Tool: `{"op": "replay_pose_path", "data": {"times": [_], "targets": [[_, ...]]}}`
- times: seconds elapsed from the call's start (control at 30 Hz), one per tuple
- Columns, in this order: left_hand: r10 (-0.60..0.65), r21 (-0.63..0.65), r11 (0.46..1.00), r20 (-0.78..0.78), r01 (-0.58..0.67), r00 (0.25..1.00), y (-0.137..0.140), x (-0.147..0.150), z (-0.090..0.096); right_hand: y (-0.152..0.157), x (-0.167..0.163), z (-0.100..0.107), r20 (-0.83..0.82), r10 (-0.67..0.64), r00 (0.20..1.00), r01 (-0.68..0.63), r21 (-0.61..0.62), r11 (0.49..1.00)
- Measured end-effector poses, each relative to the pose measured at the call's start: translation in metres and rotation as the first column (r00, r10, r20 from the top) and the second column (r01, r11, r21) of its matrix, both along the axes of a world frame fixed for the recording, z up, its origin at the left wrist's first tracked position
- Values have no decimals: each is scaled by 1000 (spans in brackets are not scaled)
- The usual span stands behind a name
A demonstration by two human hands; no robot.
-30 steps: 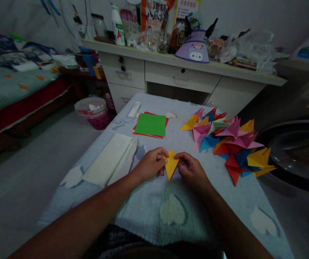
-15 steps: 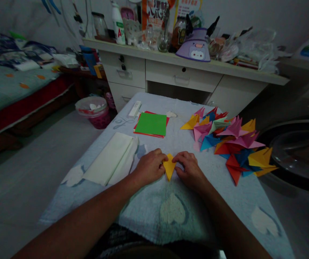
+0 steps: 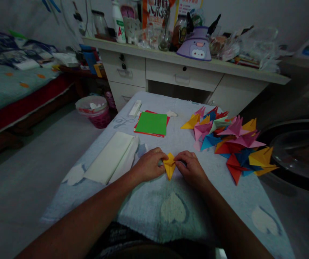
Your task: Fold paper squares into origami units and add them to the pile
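Note:
A small folded piece of yellow origami paper, kite-shaped with its point toward me, is held between my two hands just above or on the cloth. My left hand pinches its left corner between thumb and fingers. At the right corner, my right hand grips with thumb and forefinger. Creases and a folded flap show on the paper's upper face. Beyond my hands lies a stack of square paper, green on top with red edges below. Several folded paper cranes in many colours are heaped to the right.
A pale cloth covers the table. On its left lie a folded whitish sheet and a white box-like item. A cluttered desk stands behind; a pink bin is on the floor. A round-doored machine stands right.
The yellow paper's upper face now shows a flap and crease lines where it looked plain before. Both hands stay at its corners, with the right fingers shifted slightly.

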State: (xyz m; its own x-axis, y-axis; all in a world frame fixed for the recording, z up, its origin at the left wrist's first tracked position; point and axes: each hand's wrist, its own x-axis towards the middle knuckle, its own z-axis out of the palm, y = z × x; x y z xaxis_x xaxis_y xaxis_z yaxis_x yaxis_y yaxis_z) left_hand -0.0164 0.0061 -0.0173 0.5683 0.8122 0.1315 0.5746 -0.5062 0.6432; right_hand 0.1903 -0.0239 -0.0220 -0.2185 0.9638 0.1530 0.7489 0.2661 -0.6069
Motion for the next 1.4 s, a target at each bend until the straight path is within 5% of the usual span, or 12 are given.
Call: {"op": "replay_pose_path", "data": {"times": [0.43, 0.73, 0.93, 1.27, 1.4], "targets": [[206, 117, 975, -153, -189, 966, 1, 12, 0, 7, -9, -10, 69, -184, 981, 176, 103, 979], [182, 192, 968, -94, -161, 979, 1, 13, 0, 5, -14, -8, 153, -233, 960, 210, 151, 966], [92, 211, 975, -116, -66, 989, 5, 15, -8, 4, -19, -4, 262, -235, 936, 215, 103, 971], [173, 184, 972, -155, -143, 973, 1, 21, -5, 2, -26, 2, 350, -304, 886, 288, 98, 953], [304, 207, 941, -178, -266, 936, -1, 19, -3, 3, -24, 1, 349, -330, 877, 327, 70, 942]]}}
